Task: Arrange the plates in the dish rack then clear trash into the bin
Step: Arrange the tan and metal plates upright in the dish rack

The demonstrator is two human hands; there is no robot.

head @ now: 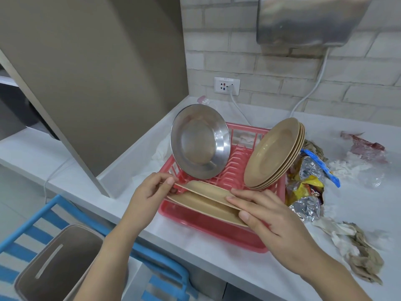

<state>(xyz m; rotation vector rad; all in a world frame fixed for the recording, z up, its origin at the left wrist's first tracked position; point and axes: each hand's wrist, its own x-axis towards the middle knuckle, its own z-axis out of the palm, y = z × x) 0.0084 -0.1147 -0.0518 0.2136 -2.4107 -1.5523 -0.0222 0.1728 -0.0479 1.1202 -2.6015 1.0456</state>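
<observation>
From the head view, I have two tan plates (206,199) held low over the front of the pink dish rack (217,232). My left hand (149,194) pinches their left rims, and my right hand (267,216) clamps their right edges between thumb and fingers. A steel plate (199,142) stands tilted in the rack's slots behind, and a stack of tan plates (275,155) leans against the rack's right wall.

I judge the step is seating this pair upright. To do it well I'd tip the plates onto their edges, part them slightly, and guide each rim into its own slot, keeping clear of the steel plate so it doesn't topple.

The trash waits on the counter (238,272) to the right: a crumpled foil snack wrapper (306,185) and used tissues (355,255). The bin (54,263) sits below left. The wrapper carries print, but I can't read it; no other writing is legible.
</observation>
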